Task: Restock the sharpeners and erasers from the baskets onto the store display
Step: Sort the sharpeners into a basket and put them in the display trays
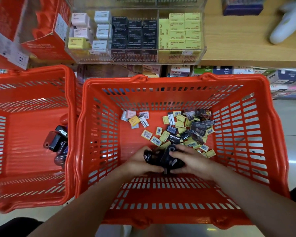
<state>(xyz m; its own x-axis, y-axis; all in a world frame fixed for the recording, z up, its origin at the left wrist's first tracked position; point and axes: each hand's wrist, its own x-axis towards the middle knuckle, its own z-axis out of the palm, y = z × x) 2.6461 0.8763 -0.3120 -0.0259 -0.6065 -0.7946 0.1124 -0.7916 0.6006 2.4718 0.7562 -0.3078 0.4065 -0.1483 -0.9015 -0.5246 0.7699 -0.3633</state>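
Note:
Both hands are inside the large orange basket in front of me. My left hand and my right hand together grip a cluster of black sharpeners near the basket's floor. Several small erasers in yellow, black, pink and grey wrappers lie scattered on the floor beyond my hands. A second orange basket to the left holds several dark and red sharpeners. Above, a clear acrylic display case on the wooden shelf holds rows of pink, grey, black and yellow erasers.
Red cardboard boxes stand at the upper left beside the display. A wooden shelf runs to the right with a white handheld device on it. Boxed goods fill the shelf below.

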